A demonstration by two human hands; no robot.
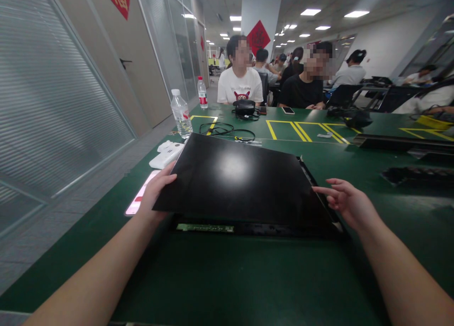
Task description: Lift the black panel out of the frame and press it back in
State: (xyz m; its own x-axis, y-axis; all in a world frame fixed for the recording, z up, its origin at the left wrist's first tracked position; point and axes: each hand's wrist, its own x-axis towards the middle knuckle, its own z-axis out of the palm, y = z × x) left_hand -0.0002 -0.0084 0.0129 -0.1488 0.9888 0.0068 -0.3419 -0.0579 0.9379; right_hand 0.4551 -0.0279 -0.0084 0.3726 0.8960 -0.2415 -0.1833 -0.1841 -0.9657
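- The display panel (227,184) lies above the black frame (283,230), its left end raised and its right end down close to the frame's right side.
- The person's left hand (155,189) grips the panel's left edge, the thumb over the glossy face and the other fingers mostly hidden.
- The right hand (349,205) is loosely open, gripping nothing visible; its index fingertip meets or nearly meets the panel's right edge, though contact cannot be made out.
- The panel looks thin, stiff and fairly light for its breadth; it would probably crack or mark if bent or pressed mid-face.
- Its smooth surface may slip under a fingertip, so the safest hold seems to be by both short edges, with fingers supporting from beneath.
- The glossy face points upward, tipped down toward the right; the long axis runs roughly left to right, sloping down toward the frame's right side.
- A green circuit board (205,228) shows along the frame's near side, toward its left, and would likely suffer from a knock.
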